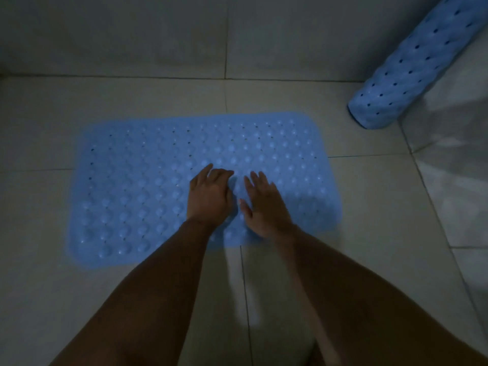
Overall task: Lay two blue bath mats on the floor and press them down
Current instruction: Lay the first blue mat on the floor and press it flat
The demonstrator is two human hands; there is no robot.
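Head cam: flat light-blue bubbled rubber bath mat [206,180] spread on grey tiled floor [369,207], near a wall. Left hand [210,195] and right hand [264,207] flat on its near middle, fingers straight, gripping nothing. Second blue mat rolled up [412,67] far right, untouched. Risk: corners probably unstuck if only middle pressed.

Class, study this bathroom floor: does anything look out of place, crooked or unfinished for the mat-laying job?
Yes. The second mat is rolled up, leaning in the right corner, not laid. The flat mat sits slightly askew to the tile lines. Both the left hand and right hand rest on it. No damage or spill shows.
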